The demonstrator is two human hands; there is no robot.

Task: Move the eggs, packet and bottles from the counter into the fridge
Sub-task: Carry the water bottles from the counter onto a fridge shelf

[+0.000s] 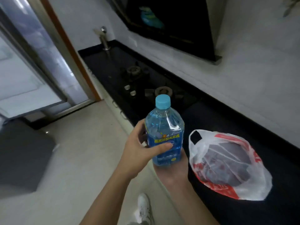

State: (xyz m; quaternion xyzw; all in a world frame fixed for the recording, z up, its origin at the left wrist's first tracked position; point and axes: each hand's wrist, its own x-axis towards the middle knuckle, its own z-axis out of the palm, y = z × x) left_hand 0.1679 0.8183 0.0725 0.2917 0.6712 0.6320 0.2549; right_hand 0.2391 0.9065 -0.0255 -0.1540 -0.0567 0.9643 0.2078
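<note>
"Bottle (164, 135) position at this entry?" asked the checker.

"Off the counter (276, 208), upright, held in the air just past its front edge, near the bag (227, 159)," the observer noted. "Left hand (138, 151) gripped its side, thumb pressed flat across the label, fingers curled round the far side. Right hand (172, 171) sat under the base; its fingers were hidden, so I could not tell how they lay."

"Progress?"

"Judged as under way. One bottle was lifted but not yet stored. No eggs or other bottles were in view, so I could not tell whether they were already stored. A pale appliance (21, 88) stood at far left, possibly the fridge; blurred, so open or closed was not readable."

"Containers?"

"Bottle: blue cap (162, 101) on, blue-tinted liquid up to about the shoulder. Bag: thin white and red plastic, lying at the counter's front edge beyond the stove (146, 82), a handle loop standing up. A dark bulk showed through the plastic, perhaps the packet; not identifiable."
</note>
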